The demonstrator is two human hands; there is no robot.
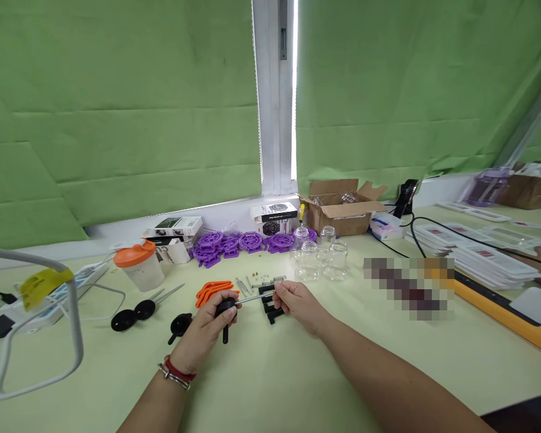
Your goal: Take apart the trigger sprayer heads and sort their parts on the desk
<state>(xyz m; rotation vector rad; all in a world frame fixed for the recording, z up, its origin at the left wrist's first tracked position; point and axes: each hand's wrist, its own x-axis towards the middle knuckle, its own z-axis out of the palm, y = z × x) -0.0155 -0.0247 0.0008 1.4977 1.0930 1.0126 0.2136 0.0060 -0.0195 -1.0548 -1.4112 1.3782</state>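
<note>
Both sets of fingers (223, 294) grip, left hand (202, 332) around a black part (224, 307), right hand (300, 302) pinching its rod (251, 298).

Purple parts (251, 242) on pale table (247, 385)

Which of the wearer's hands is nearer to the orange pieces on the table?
The left hand. It is just on the near side of the orange pieces; the right hand is farther off, to their right.
</note>
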